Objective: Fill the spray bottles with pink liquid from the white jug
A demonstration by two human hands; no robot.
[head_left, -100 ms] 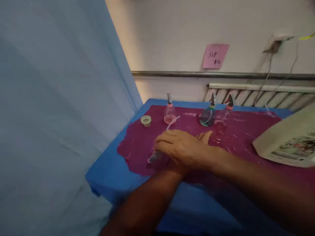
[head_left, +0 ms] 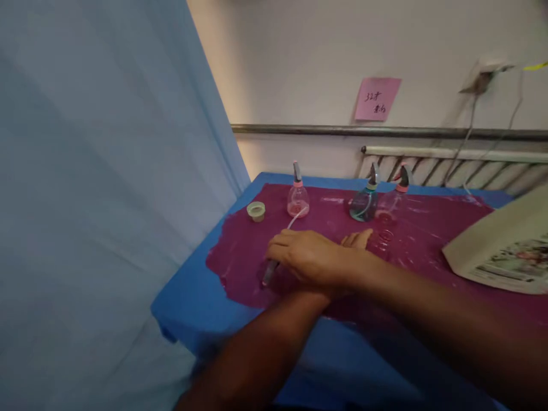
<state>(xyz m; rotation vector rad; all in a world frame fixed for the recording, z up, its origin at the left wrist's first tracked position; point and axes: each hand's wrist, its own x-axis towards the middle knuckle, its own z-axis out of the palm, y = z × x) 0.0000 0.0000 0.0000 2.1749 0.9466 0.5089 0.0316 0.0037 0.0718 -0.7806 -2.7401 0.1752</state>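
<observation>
Wall note [head_left: 377, 99] illegible; right hand [head_left: 314, 257] over sprayer [head_left: 269, 273].

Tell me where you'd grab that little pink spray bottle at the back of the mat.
Probably take the pink spray bottle by its narrow neck, coming from the left. It stands upright, its belly bulges below the neck, and a white tube lies at its right.

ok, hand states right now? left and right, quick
Right hand: fingers closed over the grey spray head, holding it.
Left hand: mostly hidden under the right one, cannot tell.
</observation>
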